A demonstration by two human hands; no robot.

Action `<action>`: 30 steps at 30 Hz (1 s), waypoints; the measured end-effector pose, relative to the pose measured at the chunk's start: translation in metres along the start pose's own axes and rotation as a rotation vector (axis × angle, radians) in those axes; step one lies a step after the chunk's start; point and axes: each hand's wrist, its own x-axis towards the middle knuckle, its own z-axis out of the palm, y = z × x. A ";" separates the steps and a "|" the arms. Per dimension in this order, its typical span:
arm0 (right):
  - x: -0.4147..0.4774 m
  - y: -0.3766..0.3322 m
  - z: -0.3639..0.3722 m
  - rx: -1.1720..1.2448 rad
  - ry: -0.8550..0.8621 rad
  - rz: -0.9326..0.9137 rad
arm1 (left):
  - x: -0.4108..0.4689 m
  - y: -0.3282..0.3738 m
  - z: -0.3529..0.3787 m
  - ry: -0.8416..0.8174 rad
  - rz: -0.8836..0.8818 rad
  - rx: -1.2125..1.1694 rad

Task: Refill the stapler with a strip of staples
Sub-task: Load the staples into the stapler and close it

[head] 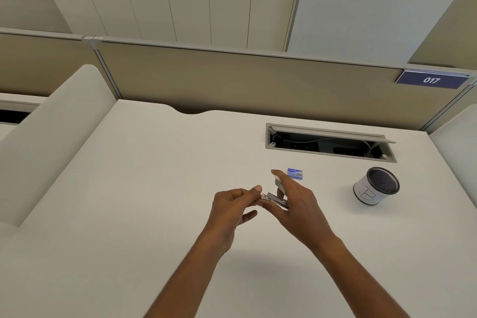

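Observation:
A small metal stapler [276,197] is held above the white desk [144,188], its top arm swung up and open. My right hand [296,204] grips it from the right, the index finger propping the raised lid. My left hand [232,204] pinches the front end of the stapler's magazine between thumb and fingers; whether a staple strip is in that pinch is too small to tell. A small blue staple box [295,173] lies on the desk just beyond my right hand.
A white cup with a black mesh insert [375,190] stands to the right. An open cable hatch [327,143] is set in the desk behind. Beige partitions [232,77] border the desk, with a blue 017 sign [432,80].

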 end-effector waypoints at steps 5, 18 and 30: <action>0.001 0.007 0.003 0.003 -0.026 -0.011 | 0.001 0.000 -0.003 -0.056 0.001 -0.021; 0.008 -0.002 0.010 0.047 -0.097 -0.003 | 0.002 -0.002 0.003 -0.162 0.184 -0.115; 0.009 0.000 0.012 0.029 -0.079 -0.030 | 0.007 -0.003 0.000 -0.184 0.199 -0.112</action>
